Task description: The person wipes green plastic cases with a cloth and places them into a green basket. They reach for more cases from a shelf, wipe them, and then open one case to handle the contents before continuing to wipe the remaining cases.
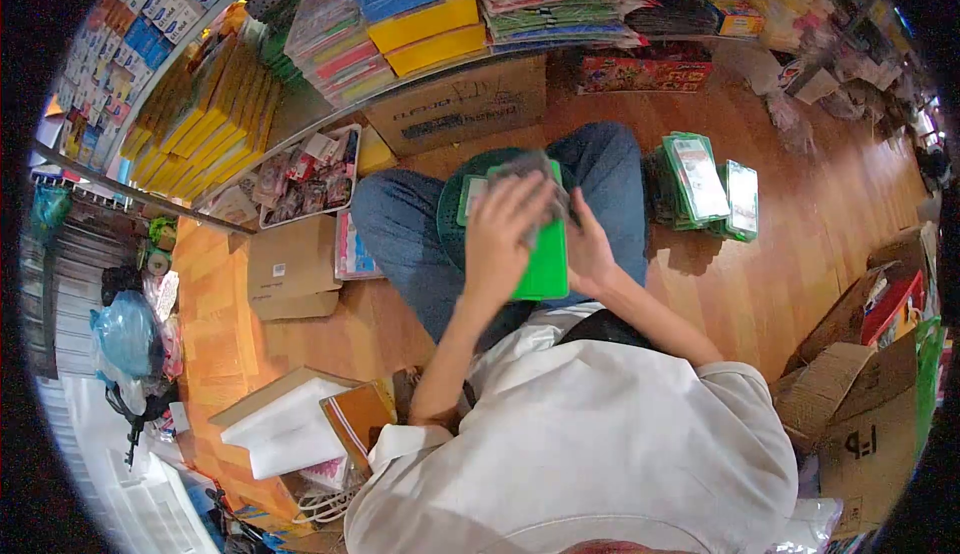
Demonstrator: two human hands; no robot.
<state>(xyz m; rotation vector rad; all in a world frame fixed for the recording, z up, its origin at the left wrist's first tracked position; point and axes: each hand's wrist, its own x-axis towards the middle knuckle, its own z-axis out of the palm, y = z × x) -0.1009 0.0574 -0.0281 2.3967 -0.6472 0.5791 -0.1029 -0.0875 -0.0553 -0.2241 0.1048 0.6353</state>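
green case [546,266], blue jeans [398,224], white shirt [620,424], yellow boxes [430,36], orange-brown floor [215,304].

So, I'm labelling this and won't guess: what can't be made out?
All in the head view:
Dark item between the hands: blurred, partly behind the left hand.
Fingertips of the right hand: hidden behind held things.
Print on the green packs: too small.
Contents of the blue bag: hidden by its plastic.

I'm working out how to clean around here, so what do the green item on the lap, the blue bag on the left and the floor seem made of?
Green item: probably smooth plastic, from its even, bright colour.
Blue bag: thin, glossy plastic film, crinkled and partly see-through.
Floor: glossy wood-look planks reflecting light; real wood or laminate, I can't tell.
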